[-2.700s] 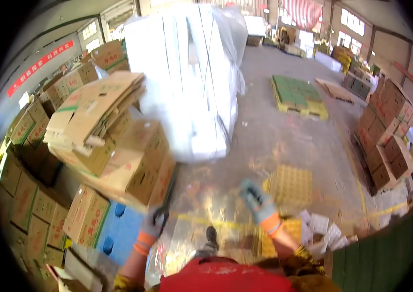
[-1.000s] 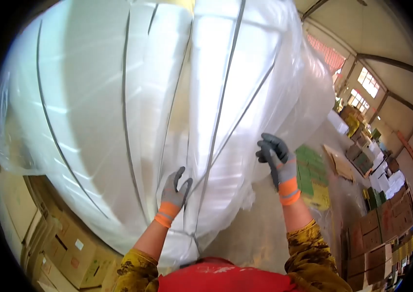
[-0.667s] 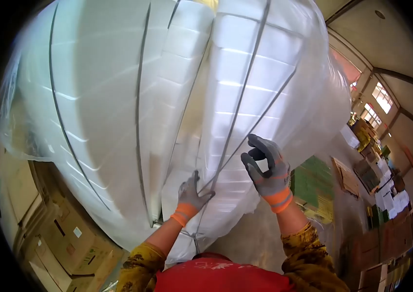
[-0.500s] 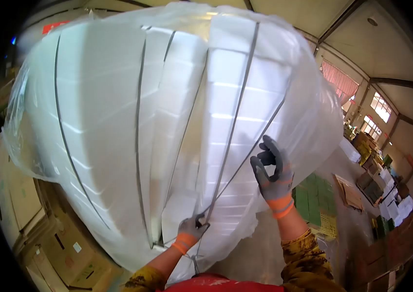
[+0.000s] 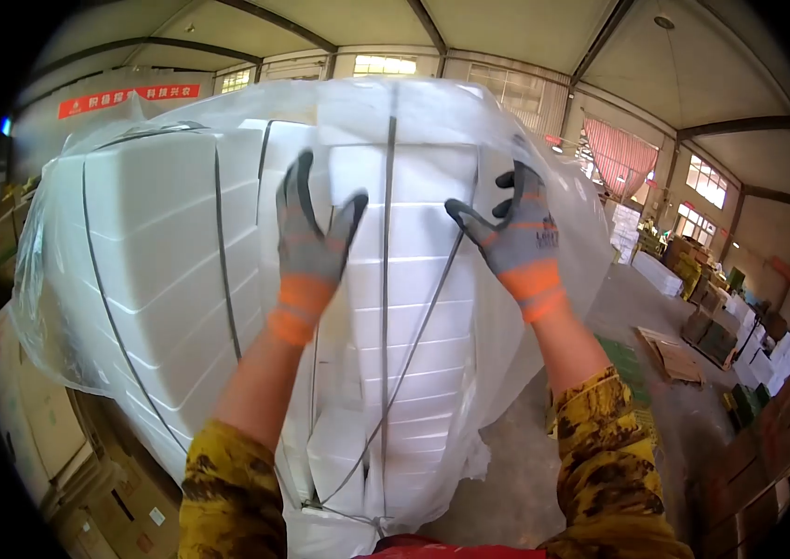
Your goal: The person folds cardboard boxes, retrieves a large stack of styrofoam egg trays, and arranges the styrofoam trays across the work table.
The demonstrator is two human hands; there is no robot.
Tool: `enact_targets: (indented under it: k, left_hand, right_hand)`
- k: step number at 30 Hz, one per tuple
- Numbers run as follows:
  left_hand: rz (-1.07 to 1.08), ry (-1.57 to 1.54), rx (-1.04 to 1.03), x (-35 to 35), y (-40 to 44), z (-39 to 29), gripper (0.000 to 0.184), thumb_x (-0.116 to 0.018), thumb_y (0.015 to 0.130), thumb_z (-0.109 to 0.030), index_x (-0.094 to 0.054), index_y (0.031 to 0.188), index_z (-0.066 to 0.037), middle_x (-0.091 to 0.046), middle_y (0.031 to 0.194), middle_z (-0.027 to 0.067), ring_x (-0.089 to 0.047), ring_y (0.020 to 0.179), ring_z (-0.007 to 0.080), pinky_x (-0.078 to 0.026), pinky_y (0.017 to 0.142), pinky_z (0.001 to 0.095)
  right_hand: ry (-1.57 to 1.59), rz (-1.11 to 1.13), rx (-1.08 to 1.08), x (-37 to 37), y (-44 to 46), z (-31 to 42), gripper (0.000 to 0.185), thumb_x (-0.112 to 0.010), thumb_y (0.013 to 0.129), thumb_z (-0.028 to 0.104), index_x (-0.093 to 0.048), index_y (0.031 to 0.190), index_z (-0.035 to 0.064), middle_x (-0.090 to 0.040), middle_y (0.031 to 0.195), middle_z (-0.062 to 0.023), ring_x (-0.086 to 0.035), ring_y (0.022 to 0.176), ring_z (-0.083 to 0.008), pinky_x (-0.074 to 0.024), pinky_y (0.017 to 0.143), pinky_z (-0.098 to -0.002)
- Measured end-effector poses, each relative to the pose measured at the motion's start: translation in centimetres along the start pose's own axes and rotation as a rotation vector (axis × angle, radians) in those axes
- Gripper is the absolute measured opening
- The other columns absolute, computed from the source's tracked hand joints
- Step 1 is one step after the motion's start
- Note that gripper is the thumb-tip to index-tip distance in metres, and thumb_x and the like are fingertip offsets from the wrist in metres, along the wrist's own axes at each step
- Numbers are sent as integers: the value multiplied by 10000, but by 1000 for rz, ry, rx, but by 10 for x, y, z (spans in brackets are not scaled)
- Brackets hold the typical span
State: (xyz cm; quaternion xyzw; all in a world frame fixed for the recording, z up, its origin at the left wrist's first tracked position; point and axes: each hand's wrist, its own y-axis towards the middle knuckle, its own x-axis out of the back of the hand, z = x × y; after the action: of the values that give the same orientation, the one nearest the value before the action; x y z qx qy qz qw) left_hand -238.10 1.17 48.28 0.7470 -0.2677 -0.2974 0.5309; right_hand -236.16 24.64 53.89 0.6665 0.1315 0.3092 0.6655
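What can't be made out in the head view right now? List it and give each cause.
All in the head view:
Far side of the white stack: hidden behind its own front.
Upper end of the slanting strap: hidden behind the right hand.
Whether the left hand touches the stack: unclear from this angle.
Label on a carton: too small to read.

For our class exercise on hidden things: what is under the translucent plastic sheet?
Stacked white blocks show under the plastic sheet; their far side and anything inside them are hidden.
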Motion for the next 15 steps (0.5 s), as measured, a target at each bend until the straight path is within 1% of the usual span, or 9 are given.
enact_targets:
  k: [2, 3, 4, 6, 9, 11, 12, 14, 15]
  left_hand:
    - [-23, -121, 114, -23, 32, 35, 732, -772, 863, -304, -428, 1432, 3, -465, 1402, 234, -477, 1294, 361, -410, 1083, 404]
    - [-7, -239, 133, -25, 42, 44, 622, -695, 940, -192, -410, 1427, 69, -511, 1401, 164, -504, 1267, 246, -416, 1077, 360]
    - [-69, -267, 172, -20, 44, 24, 521, -665, 964, -208, -491, 1368, 71, -571, 1341, 156, -550, 1213, 233, -424, 1063, 331]
    - [69, -294, 176, 14, 23, 3, 388, -624, 989, -205, -585, 1294, 32, -659, 1222, 98, -594, 1137, 185, -437, 1016, 297]
    - [121, -247, 153, 54, -77, 27, 355, -586, 995, -149, -584, 1307, 20, -664, 1230, 116, -614, 1126, 193, -451, 1000, 295]
    - [154, -58, 225, 96, -178, 31, 369, -498, 988, -55, -546, 1343, 32, -616, 1319, 171, -576, 1235, 249, -430, 1047, 335]
    - [192, -56, 351, 120, -239, 33, 398, -497, 962, -20, -526, 1354, 42, -601, 1332, 181, -563, 1248, 266, -423, 1054, 347]
    - [361, 81, 672, 164, -337, 16, 350, -614, 905, -4, -611, 1254, -15, -637, 1230, 174, -610, 1162, 313, -473, 993, 368]
    - [377, 154, 805, 184, -382, 4, 366, -650, 893, -37, -612, 1257, -43, -644, 1207, 166, -608, 1139, 338, -478, 987, 394]
  right_hand:
    - [-108, -53, 84, -9, 7, -9, 917, -853, 732, 393, -399, 1464, 77, -628, 1003, -134, -613, 743, -278, -534, 682, -426]
    - [-26, -42, 102, -4, 9, -4, 856, -846, 750, 350, -431, 1449, 81, -632, 999, -120, -607, 725, -247, -529, 667, -393]
    - [64, -10, 109, 6, 6, 8, 796, -839, 768, 308, -463, 1433, 85, -636, 995, -105, -602, 707, -217, -525, 653, -361]
    - [283, 70, 63, 17, -21, 28, 635, -812, 801, 177, -553, 1375, 96, -646, 955, -71, -582, 677, -158, -502, 621, -295]
    - [506, 269, 287, 7, -103, 40, 525, -779, 808, 93, -606, 1303, 64, -662, 963, -70, -597, 725, -169, -501, 637, -291]
    - [617, 668, 323, -5, -195, 42, 473, -765, 806, 122, -620, 1252, 59, -681, 1044, -90, -638, 812, -234, -532, 693, -338]
    - [664, 889, 288, -14, -249, 41, 449, -757, 805, 136, -627, 1226, 57, -690, 1085, -101, -658, 856, -266, -548, 721, -361]
    - [662, 1246, -29, -35, -390, 31, 405, -692, 867, 213, -615, 1249, 100, -653, 1065, -143, -654, 943, -319, -538, 798, -387]
    - [784, 1495, -429, -38, -407, 40, 435, -696, 867, 219, -598, 1274, 102, -641, 1120, -159, -649, 970, -320, -531, 828, -382]
